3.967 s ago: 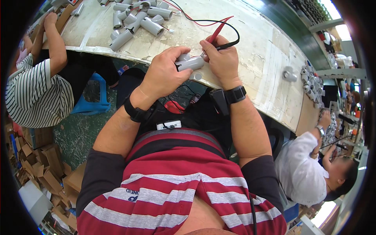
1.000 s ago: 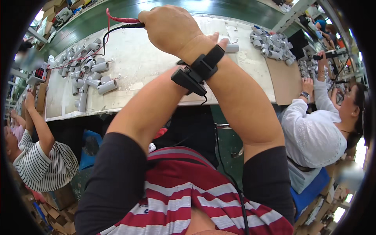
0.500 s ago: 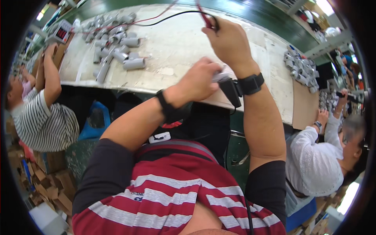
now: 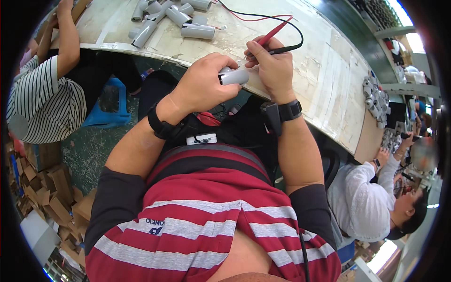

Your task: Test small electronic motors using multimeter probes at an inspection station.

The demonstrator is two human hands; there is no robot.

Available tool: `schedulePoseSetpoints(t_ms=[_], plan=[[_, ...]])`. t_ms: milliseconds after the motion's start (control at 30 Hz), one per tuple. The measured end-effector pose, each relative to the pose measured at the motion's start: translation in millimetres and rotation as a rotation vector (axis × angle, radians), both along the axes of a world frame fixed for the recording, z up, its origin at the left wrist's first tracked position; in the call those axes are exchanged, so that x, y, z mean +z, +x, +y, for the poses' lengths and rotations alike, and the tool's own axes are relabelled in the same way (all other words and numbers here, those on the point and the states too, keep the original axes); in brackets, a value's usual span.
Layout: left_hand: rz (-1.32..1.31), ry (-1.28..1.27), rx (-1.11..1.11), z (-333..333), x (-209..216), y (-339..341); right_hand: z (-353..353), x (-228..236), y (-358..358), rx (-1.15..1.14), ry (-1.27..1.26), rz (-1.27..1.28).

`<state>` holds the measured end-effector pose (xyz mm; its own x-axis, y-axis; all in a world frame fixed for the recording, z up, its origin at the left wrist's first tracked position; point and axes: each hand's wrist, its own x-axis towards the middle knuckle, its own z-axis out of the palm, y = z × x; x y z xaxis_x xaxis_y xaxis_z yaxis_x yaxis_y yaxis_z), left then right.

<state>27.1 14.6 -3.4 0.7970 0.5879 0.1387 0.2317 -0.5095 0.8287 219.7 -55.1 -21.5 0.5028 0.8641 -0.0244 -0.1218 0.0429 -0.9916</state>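
My left hand [image 4: 204,82] is closed round a grey plastic cylinder [image 4: 236,77], whose rounded end points right, toward my other hand. My right hand [image 4: 275,70] grips a pair of test probes, a red probe [image 4: 273,33] and a black probe [image 4: 285,49], together between thumb and fingers. Their tips point left, close to the cylinder; whether they touch it I cannot tell. Thin red and black leads run from the probes to the far left over the table. Both hands are above the table's near edge.
Several more grey cylinders [image 4: 198,31] lie on the worn white table [image 4: 324,80] at the far left, some with short wires. Another pile of grey parts [image 4: 376,101] is at the right. One person in stripes [image 4: 44,98] sits left, another in white [image 4: 361,202] right.
My right hand has come down and nearer with the probes, toward the cylinder in my left hand. The left hand has shifted left and turned the cylinder. The whole view has tilted.
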Motion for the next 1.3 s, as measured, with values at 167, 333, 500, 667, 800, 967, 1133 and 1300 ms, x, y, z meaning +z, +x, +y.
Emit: schedulePoseSetpoints(t_ms=[167, 333, 500, 667, 800, 967, 1133, 1300], plan=[[-0.026, 0.01, 0.001, 2, -4, 3, 1, 3, -4, 0.055, -0.02, -0.041], [-0.031, 0.012, 0.001, 3, -2, 5, 3, -1, -5, 0.074, -0.038, -0.091], [-0.051, -0.001, 0.01, 2, -3, 5, 4, -2, -4, 0.072, -0.053, -0.124], [0.017, -0.029, -0.027, 5, 0, 3, 5, -3, -2, 0.092, -0.056, -0.177], [0.016, -0.044, -0.04, 7, 2, 2, 8, -4, 2, 0.141, -0.066, -0.214], [-0.012, -0.074, -0.015, 7, 2, 2, 9, -1, 7, 0.184, -0.093, -0.251], [-0.034, -0.02, -0.001, 12, 1, 1, 10, -3, 10, 0.209, -0.106, -0.238], [0.004, 0.011, -0.016, 12, -2, -3, 10, -6, 10, 0.205, -0.124, -0.339]])
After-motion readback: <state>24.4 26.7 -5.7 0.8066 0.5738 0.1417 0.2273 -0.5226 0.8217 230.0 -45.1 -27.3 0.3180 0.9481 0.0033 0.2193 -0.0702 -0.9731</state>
